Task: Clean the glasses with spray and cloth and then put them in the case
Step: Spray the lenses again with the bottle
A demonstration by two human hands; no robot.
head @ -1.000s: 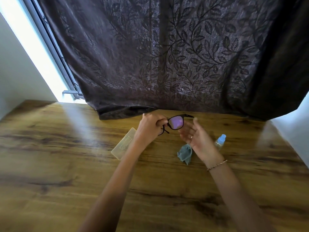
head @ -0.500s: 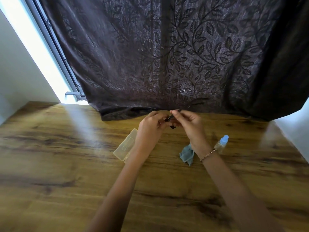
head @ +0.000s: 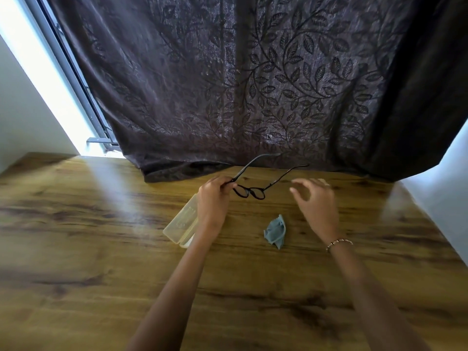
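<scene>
Black-framed glasses hang above the table with both temples unfolded and pointing away from me. My left hand grips them at the left hinge. My right hand hovers just right of the glasses, fingers apart and holding nothing. A crumpled blue-grey cloth lies on the table between my wrists. The translucent yellowish case lies shut under my left wrist, partly hidden by it. The spray bottle is hidden behind my right hand.
The wooden table stretches wide to the left and toward me. A dark leaf-patterned curtain hangs along the far edge and drapes onto the tabletop. A bright window strip runs at the left.
The glasses were folded between both hands; now the temples are spread open. My right hand has let go and drawn off to the right, covering the spray bottle.
</scene>
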